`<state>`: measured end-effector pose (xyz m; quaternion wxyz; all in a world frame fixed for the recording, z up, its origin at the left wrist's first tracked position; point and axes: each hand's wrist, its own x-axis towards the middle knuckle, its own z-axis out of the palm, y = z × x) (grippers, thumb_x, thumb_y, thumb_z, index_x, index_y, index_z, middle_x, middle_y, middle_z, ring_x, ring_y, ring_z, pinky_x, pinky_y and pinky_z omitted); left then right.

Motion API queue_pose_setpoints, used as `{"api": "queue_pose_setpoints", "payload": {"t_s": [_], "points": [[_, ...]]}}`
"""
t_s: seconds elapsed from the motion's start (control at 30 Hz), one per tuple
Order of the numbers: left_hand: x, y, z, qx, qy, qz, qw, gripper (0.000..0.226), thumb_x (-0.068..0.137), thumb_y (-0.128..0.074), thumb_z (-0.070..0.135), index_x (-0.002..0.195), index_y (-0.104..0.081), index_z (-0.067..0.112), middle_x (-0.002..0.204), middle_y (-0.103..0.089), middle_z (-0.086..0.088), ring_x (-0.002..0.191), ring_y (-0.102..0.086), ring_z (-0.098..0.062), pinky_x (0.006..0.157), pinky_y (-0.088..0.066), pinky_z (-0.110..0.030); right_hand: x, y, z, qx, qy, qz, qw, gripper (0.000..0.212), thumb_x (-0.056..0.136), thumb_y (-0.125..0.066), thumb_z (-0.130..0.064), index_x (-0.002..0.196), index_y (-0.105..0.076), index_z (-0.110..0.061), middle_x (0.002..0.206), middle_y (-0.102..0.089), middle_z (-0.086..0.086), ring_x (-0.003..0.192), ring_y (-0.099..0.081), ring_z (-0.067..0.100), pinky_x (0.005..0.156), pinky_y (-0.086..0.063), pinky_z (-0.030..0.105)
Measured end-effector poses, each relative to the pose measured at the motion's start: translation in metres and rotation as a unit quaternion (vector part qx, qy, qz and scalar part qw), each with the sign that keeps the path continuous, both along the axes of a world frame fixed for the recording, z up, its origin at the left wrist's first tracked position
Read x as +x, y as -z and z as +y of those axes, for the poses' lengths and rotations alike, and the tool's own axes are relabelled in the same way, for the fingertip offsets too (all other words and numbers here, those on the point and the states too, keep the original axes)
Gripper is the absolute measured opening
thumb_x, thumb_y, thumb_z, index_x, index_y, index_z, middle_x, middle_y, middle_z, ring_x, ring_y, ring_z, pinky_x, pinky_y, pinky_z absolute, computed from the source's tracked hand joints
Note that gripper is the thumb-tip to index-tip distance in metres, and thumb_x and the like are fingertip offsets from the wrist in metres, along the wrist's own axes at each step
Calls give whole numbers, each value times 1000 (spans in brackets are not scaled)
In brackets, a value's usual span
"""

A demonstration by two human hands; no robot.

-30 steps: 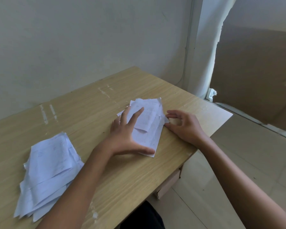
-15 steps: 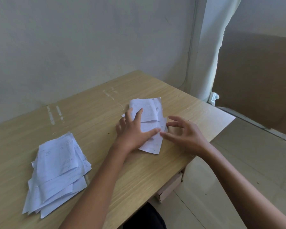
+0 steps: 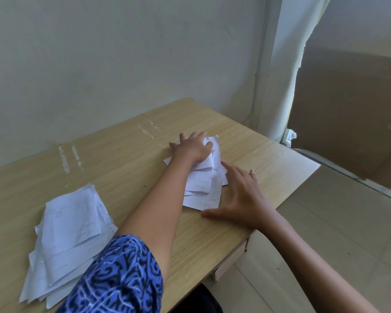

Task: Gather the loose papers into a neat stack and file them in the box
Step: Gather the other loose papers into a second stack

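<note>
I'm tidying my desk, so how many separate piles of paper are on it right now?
2: the larger pile at the desk's near left, and the smaller pile toward its right end, between both hands.

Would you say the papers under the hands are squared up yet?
Not yet. The small pile is fanned, its corners sticking out unevenly under the left hand.

Two paper piles lie on the worktop (image 3: 127, 168). The larger pile (image 3: 66, 240) sits near-left; the smaller pile (image 3: 204, 184) lies far-right, between both hands.
</note>
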<state>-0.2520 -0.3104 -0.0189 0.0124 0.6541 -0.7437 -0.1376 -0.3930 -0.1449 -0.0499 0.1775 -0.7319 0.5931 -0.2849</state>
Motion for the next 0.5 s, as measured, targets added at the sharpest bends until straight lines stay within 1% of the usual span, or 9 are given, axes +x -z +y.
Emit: {"api": "queue_pose_setpoints", "payload": {"t_s": [0.07,0.13,0.17,0.23,0.3,0.33,0.4,0.47,0.5], "points": [[2,-1,-3,13,-2,-15,1000,61,99,-25,56,158,-26,37,167,-17,7,153,-4,-38,115,-13,-70,-2,-1,0,-6,-5,-32,999,130,48,-79,-77,155,-24,-25,155,-37,-8,144,-34,10,125,-8,50],[6,-5,-4,9,0,-7,1000,58,99,-28,59,152,-37,38,163,-24,4,150,-9,-38,114,-21,-62,-4,-2,0,-12,-13,-72,997,127,46,-83,-71,152,-31,-24,151,-44,-9,136,-44,8,120,-25,49],[9,-6,-6,9,1,4,1000,54,99,-29,59,148,-42,39,161,-27,3,149,-11,-37,113,-23,-59,-5,-2,0,-17,-17,-91,996,126,46,-86,-68,152,-33,-24,149,-47,-11,132,-49,7,116,-34,45],[14,-11,-6,18,4,23,1000,50,99,-31,58,141,-50,41,161,-28,1,150,-11,-36,115,-22,-58,-8,0,0,-25,-24,-121,992,122,46,-92,-58,150,-37,-26,144,-52,-13,124,-55,2,107,-45,30],[20,-13,-7,33,9,32,999,48,97,-33,59,138,-53,42,164,-25,-2,153,-8,-37,119,-18,-59,-9,3,-2,-31,-28,-141,989,117,49,-96,-48,149,-39,-26,140,-56,-13,119,-59,-2,98,-43,10],[22,-14,-8,39,8,37,998,49,97,-34,60,138,-53,42,165,-24,-4,154,-7,-37,120,-18,-59,-10,3,-3,-36,-26,-147,988,115,50,-97,-44,148,-40,-27,138,-57,-14,116,-60,-3,94,-40,3],[23,-16,-6,46,14,42,998,50,98,-33,60,139,-53,40,165,-26,-5,154,-8,-37,119,-19,-58,-10,5,-4,-42,-18,-157,987,112,53,-98,-37,148,-40,-28,134,-58,-15,111,-60,-6,90,-39,-2],[20,-19,1,48,31,45,997,53,99,-30,61,141,-53,39,163,-31,-6,152,-14,-37,119,-19,-55,-9,6,-4,-39,-10,-175,984,106,57,-97,-29,147,-41,-29,132,-60,-13,109,-58,-13,89,-39,-1],[20,-21,6,50,39,47,997,54,101,-28,61,143,-52,38,163,-32,-6,152,-16,-36,119,-19,-54,-9,5,-4,-36,-7,-182,983,105,58,-96,-26,147,-41,-30,132,-60,-13,109,-56,-15,92,-41,2]]}}
